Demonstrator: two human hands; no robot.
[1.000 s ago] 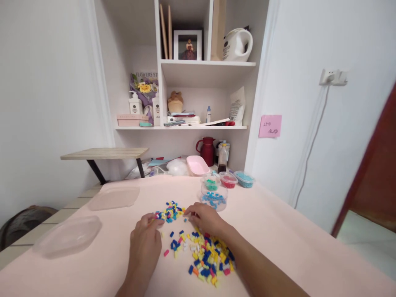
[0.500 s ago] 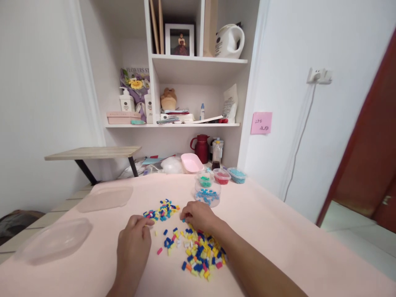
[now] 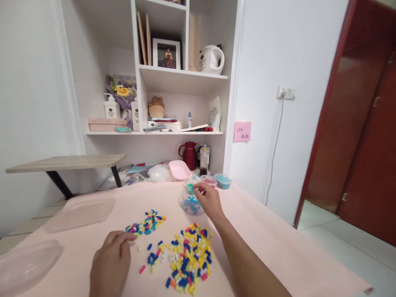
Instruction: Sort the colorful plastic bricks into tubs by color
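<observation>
My right hand (image 3: 208,200) reaches over the clear containers at the back of the table. Its thumb and forefinger are pinched together beside the small tub of green pieces (image 3: 190,189); whatever is between the tips is too small to make out. Just below lies a round clear container of blue pieces (image 3: 192,205). My left hand (image 3: 111,258) rests on the table, fingers loosely bent, forefinger and thumb apart, by the edge of a small mixed pile of little bricks (image 3: 147,222). Between my forearms spreads a larger pile of yellow, blue, white and pink bricks (image 3: 190,258).
Behind stand a tub of red pieces (image 3: 208,180), a tub of light-blue pieces (image 3: 222,180), a pink tray (image 3: 180,170), a bottle (image 3: 203,163) and a red jug (image 3: 188,154). Two clear lids (image 3: 80,214) lie at the left. A slatted wooden stand (image 3: 68,162) is beyond them.
My right hand has moved from between the two piles back to the containers, uncovering more of the larger pile. My left hand stays by the small pile. The camera view has turned right.
</observation>
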